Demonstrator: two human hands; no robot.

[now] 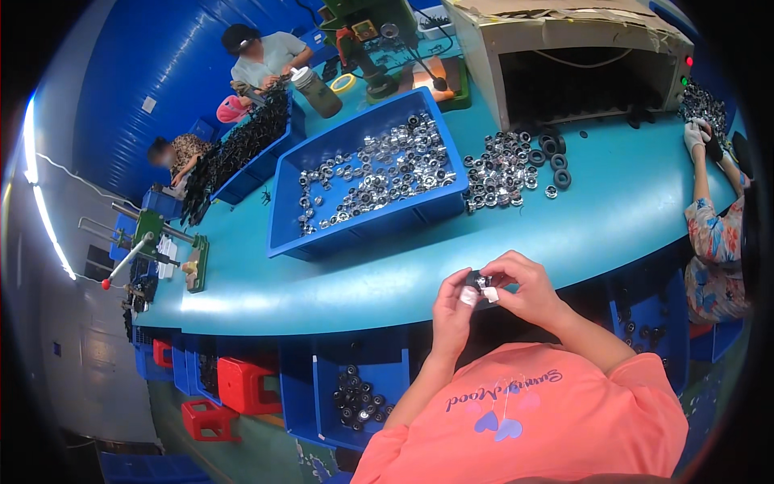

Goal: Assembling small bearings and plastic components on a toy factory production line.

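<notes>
Close in front of my chest, at the near edge of the table, both hands meet on one small wheel (478,280) with a black tyre and a shiny silver hub. My left hand (452,313) is closed round its dark side. From the other side my right hand (528,292) pinches it, fingers curled over the top. White wraps cover both thumb tips. The fingers hide much of the wheel, so I cannot tell how the hub sits in the tyre. Beyond lie a pile of silver hubs (493,173) and several loose black tyres (561,178).
A blue bin (367,218) of silver hubs stands on the green table (387,286). Behind are a boxy oven (492,81) and a green press (363,20). A lower bin (318,395) holds black wheels. Co-workers sit at far left; another works at right (703,181).
</notes>
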